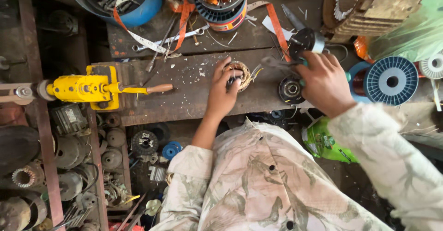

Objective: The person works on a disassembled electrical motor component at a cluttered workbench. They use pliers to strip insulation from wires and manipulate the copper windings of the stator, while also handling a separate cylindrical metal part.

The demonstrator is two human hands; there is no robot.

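Gripping the small wound coil (238, 74) with my left hand (223, 92) on the workbench (184, 97). My right hand (325, 81) clasps a blurred tool (281, 65) (beside a round black part (291, 90)).

Scarred wooden workbench (184, 97); rusty metal shelving (46, 134) alongside; daylight.

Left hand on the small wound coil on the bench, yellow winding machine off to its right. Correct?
Not quite. In the head view the left hand does rest on the small wound coil on the bench, but the yellow winding machine stands to its left, not its right.
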